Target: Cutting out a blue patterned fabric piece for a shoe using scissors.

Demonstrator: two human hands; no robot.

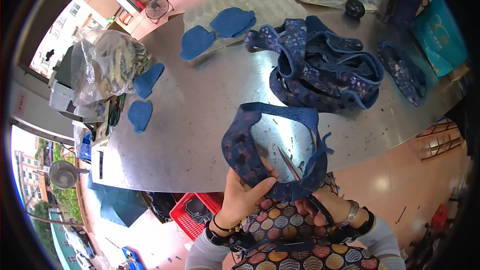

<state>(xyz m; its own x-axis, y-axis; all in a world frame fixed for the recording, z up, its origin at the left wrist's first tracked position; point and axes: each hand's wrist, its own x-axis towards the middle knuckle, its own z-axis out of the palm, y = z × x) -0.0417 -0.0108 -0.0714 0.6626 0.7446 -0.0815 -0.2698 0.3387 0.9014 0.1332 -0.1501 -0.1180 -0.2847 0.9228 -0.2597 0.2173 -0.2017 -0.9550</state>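
Near the table's front edge, my left hand [243,196] grips the lower left of a dark blue floral fabric loop [238,142], thumb on top and fingers underneath. The loop resembles a shoe upper, with a plain blue band along its far side and a loose strip at its right. My right hand [327,206] is closed around a pair of scissors [290,163]. Their metal blades point up and left through the loop's opening, close to its lower right edge. Whether the blades touch the cloth cannot be made out. The handles are mostly hidden by my fingers.
Beyond the loop lies a heap of similar floral pieces [330,77], with another piece [402,72] to its right. Plain blue cutouts [197,42] lie at the back and left. A plastic bag [107,65] sits left, a teal bag [440,35] right, a red basket [192,222] below.
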